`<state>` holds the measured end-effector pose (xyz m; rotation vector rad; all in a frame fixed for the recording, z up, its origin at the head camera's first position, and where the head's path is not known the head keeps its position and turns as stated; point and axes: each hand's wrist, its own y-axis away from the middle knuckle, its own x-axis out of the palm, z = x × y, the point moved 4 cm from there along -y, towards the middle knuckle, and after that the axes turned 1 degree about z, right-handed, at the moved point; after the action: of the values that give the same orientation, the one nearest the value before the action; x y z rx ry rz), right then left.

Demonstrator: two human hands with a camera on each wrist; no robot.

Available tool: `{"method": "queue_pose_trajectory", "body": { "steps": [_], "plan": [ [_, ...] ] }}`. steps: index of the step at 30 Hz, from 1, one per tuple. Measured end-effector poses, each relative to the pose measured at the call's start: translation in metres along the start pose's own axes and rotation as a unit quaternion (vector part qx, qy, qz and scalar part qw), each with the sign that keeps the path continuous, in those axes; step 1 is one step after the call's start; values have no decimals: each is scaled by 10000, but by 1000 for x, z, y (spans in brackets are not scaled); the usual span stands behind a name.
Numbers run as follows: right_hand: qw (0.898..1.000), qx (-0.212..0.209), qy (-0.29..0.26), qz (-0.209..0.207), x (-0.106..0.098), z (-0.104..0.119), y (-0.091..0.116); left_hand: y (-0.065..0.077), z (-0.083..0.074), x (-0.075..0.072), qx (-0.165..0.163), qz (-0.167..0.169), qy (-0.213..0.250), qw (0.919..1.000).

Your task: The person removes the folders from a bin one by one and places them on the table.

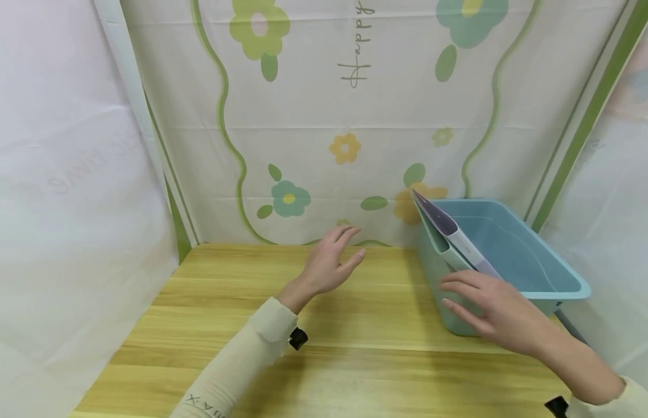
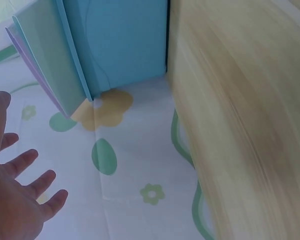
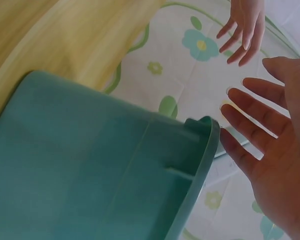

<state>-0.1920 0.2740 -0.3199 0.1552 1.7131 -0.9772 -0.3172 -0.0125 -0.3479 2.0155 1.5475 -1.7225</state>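
A blue plastic bin (image 1: pixel 532 247) stands at the right of the wooden table. Leaning out over its left rim are two folders, a purple one (image 1: pixel 440 217) with a pale spine and a light green one (image 1: pixel 432 232) beside it. My right hand (image 1: pixel 493 307) hovers by that rim, covering the folders' near ends in the head view; its fingers (image 3: pixel 257 107) are spread, with nothing held. Over the table's middle, left of the bin, my left hand (image 1: pixel 329 264) is in the air with fingers extended, also holding nothing. The left wrist view shows the green folder (image 2: pixel 50 55) outside the bin's edge.
The wooden tabletop (image 1: pixel 224 302) runs back to a white curtain (image 1: pixel 303 104) printed with flowers and a green wavy line. White sheets hang at the left (image 1: pixel 68 203) and right (image 1: pixel 616 232) sides. A dark strap-like piece (image 1: pixel 571 328) lies beside the bin.
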Motion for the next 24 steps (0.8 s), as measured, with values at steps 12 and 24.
{"method": "queue_pose_trajectory", "body": {
  "steps": [12,24],
  "plan": [
    [9920,-352,-152,-1201,-20,-27,15,-17,-22,6,-37,94,282,9996],
    [9899,157,-235,-1392,-22,-64,34,-25,-29,5,-108,86,530,9985]
  ]
}}
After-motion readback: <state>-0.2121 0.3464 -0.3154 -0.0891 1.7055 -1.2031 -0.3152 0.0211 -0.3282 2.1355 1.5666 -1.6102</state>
